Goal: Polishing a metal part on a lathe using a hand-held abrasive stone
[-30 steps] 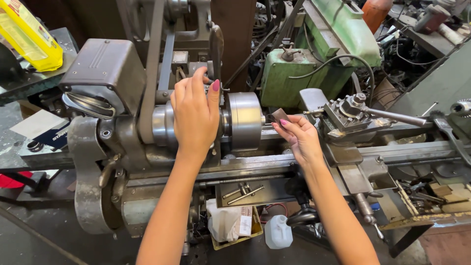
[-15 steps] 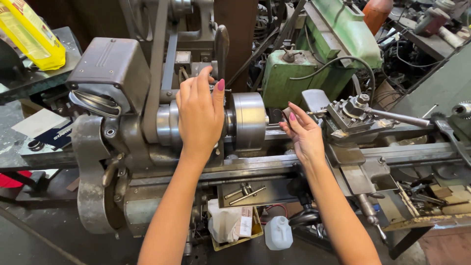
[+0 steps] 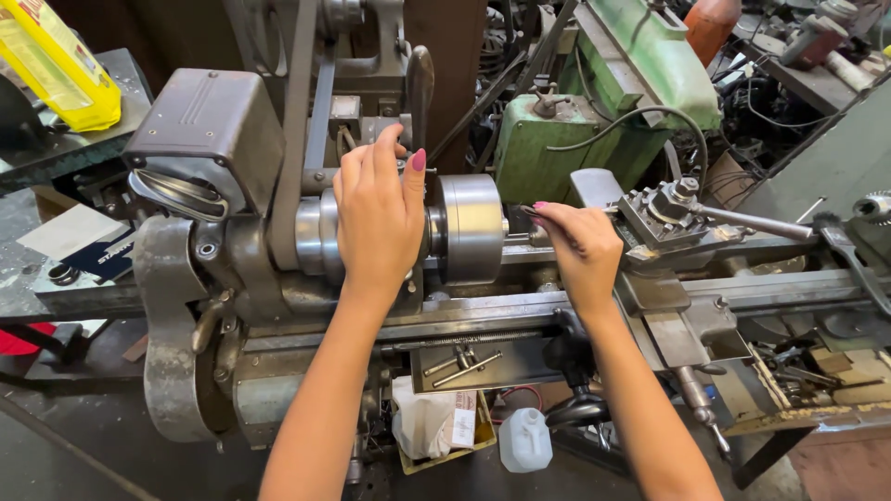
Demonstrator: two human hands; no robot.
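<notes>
Lathe chuck (image 3: 471,229) taken as reference: bright steel cylinder mounted on the spindle of a grey bench lathe (image 3: 213,232), axis horizontal.

Left hand (image 3: 376,218): laid flat over the spindle housing just left of the chuck, fingers together and extended upward, palm down against the metal, thumb pointing toward the chuck face. Open, pressed on; nothing enclosed.

Right hand (image 3: 580,246): just right of the chuck, fingers curled and pinched toward the chuck's centre, fingertips at a short dark workpiece (image 3: 522,234) projecting from the chuck. Contact likely; grip on it cannot be confirmed, fingertips partly covering the part.

Tool post (image 3: 670,211): further right of the chuck, beyond the right hand, with a long lever handle running away to the right.

Green machine housing (image 3: 548,148): behind the chuck, cable looped over it.

Yellow bottle (image 3: 56,65): far left of the chuck, up at the frame corner, on a dark shelf.

White plastic bottle (image 3: 525,440): below the chuck, under the lathe bed, beside a bagged white bundle (image 3: 429,422).
</notes>
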